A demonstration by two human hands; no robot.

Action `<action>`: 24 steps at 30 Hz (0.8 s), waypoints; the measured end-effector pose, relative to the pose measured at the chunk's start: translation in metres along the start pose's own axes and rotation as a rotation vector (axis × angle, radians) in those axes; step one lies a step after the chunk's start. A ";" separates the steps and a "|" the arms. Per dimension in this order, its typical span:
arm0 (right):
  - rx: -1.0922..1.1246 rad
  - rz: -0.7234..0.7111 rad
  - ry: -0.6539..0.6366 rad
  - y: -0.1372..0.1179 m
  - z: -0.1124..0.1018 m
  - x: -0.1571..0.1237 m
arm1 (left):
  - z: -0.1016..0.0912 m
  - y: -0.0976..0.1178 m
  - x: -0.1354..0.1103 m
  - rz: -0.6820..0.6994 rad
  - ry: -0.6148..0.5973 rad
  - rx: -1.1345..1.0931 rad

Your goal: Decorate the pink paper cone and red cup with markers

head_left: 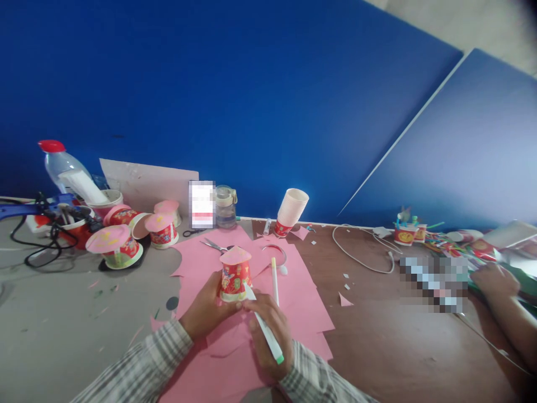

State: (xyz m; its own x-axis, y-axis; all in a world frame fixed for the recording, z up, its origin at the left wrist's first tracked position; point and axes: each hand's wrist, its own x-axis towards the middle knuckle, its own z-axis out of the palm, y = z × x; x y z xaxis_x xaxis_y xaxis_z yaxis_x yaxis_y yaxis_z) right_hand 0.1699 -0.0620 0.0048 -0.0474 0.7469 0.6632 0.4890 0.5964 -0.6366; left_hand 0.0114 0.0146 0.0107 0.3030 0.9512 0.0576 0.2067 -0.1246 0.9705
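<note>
My left hand [210,307] is wrapped round a red patterned paper cup [235,280] that has a pink paper cone [235,256] on top. A white marker with a green end [265,330] is gripped in my right hand [271,322], its tip against or very close to the cup's lower right side. Pink paper sheets [293,296] lie under both hands. Just beyond the right hand rests a second white marker with a yellow end [274,277]. Behind the cup, scissors [216,245] lie with their blades on the pink paper.
On the left stand more red cups with pink tops [121,249], a tilted plastic bottle [67,165] and black cables. A stack of white cups [292,207] and a lidded water bottle [226,207] are by the blue partition [235,101]. At right, another person's hand [495,280] rests near the table.
</note>
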 end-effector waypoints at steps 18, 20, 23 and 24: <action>-0.044 0.068 -0.043 0.005 0.005 -0.003 | 0.003 -0.002 0.002 0.009 0.065 0.056; -0.044 0.065 -0.041 0.005 0.005 -0.002 | 0.003 -0.001 0.002 0.006 0.064 0.062; -0.048 0.048 -0.049 0.005 0.004 -0.003 | 0.003 0.001 0.002 0.000 0.069 0.073; -0.051 0.037 -0.054 0.005 0.004 -0.003 | 0.003 0.001 0.002 -0.003 0.068 0.075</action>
State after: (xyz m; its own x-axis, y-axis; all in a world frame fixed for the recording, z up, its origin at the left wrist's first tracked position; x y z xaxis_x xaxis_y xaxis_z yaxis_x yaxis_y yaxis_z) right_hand 0.1689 -0.0601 -0.0017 -0.0744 0.7839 0.6164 0.5346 0.5532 -0.6389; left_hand 0.0153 0.0154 0.0114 0.2385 0.9684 0.0727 0.2770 -0.1396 0.9507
